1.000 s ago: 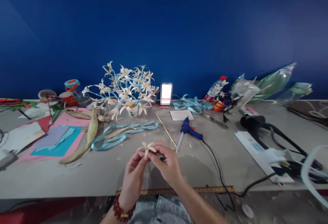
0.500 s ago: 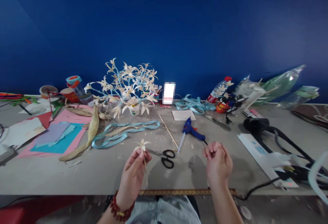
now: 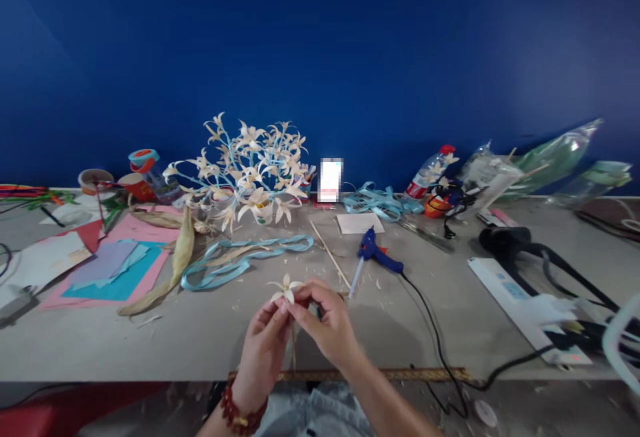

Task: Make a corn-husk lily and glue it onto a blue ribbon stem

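A small cream-coloured flower (image 3: pixel 287 286), like those made of corn husk, is held upright just above the front of the table. My left hand (image 3: pixel 263 340) pinches it below the petals, and its thin stem hangs down under the fingers. My right hand (image 3: pixel 329 322) is closed with its thumb and fingertips at the flower's base and lower right petal. Black-handled scissors lie behind my right hand, almost wholly hidden. Farther right on the table rests a blue hot glue gun (image 3: pixel 377 255) with a glue stick in its back end.
Many similar flowers (image 3: pixel 253 177) stand in a cup at the back. Light blue ribbon (image 3: pixel 240 247), a thin stick (image 3: pixel 330 253), dried husks (image 3: pixel 184 247) and coloured paper (image 3: pixel 110 280) lie about. A power strip (image 3: pixel 507 303) and black cables are at the right.
My right hand has moved left from beside the glue gun to the flower and now touches it, covering the scissors. My left hand still holds the flower in nearly the same place.
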